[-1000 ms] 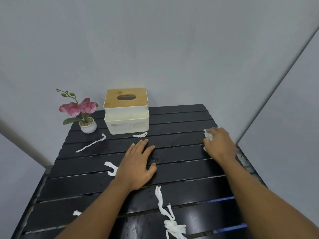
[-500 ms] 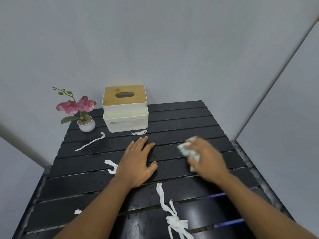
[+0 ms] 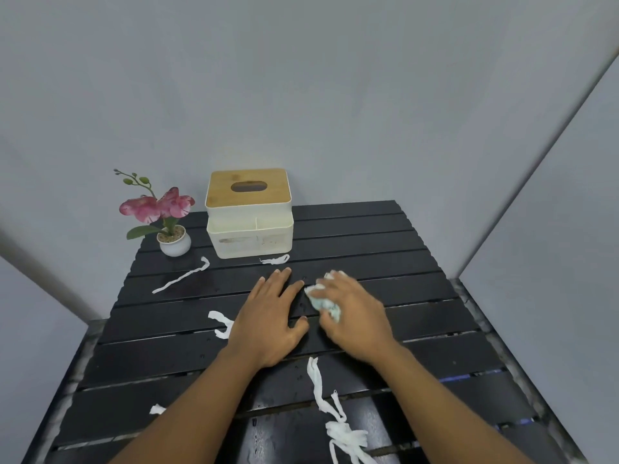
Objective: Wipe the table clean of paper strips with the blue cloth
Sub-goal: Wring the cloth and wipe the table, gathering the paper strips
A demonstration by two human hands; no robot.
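There was only one view, from the person's head, looking down at the dark table (image 3: 385,242) made of long boards.

The left hand (image 3: 268,323) lay flat on the boards near the middle, with its fingers straight and holding nothing. The right hand (image 3: 355,316) was just beside it and looked a bit blurry. Its fingers were curled around the cloth (image 3: 323,301), a pale bunched-up wad pressed down on the table between the two hands.

Paper was lying all around. A long strip (image 3: 181,276) lay near the flower pot (image 3: 174,242). A small strip (image 3: 274,260) sat just in front of the box (image 3: 249,212) with the wooden lid. A curled strip (image 3: 221,324) touched the left hand's far side. A tangle of strips (image 3: 335,406) lay at the near edge, and a little scrap (image 3: 156,409) sat at the near left. I think most of the job was not done yet.

A few things could go wrong. The cloth was so close to the left hand that it could bump into it. The wad was small, so it could slide past thin strips. The boards had gaps, and paper could get stuck there. A big push toward the back could knock over the flower pot.
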